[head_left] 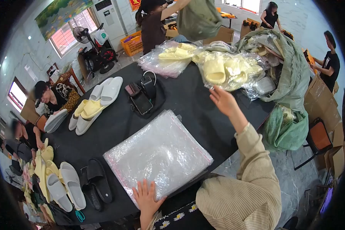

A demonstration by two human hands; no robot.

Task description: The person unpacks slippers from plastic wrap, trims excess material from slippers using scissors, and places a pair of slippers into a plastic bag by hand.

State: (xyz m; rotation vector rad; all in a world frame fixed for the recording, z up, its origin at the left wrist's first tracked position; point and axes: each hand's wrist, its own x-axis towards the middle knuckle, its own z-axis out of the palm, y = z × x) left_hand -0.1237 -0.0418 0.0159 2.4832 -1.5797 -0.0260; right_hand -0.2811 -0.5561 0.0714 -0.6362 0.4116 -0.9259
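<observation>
My left hand (147, 200) lies with spread fingers on the near edge of a stack of clear plastic bags (159, 151) with pinkish edges. My right hand (223, 100) reaches out over the black table, fingers extended and holding nothing. Just beyond its fingertips lie pale yellow slippers (228, 71) in clear plastic, heaped against a large green sack (291, 65). Whether the fingertips touch the plastic, I cannot tell. Black slides (98, 180) and grey-white slippers (72, 185) lie to the left of the bag stack.
White and yellow slippers (98, 103) stand at the table's left side. A phone and a black device (142, 96) lie mid-table. A second green sack (285, 128) hangs at the right edge, near a chair (318, 140). Other people work around the table; one lifts a green sack (198, 19).
</observation>
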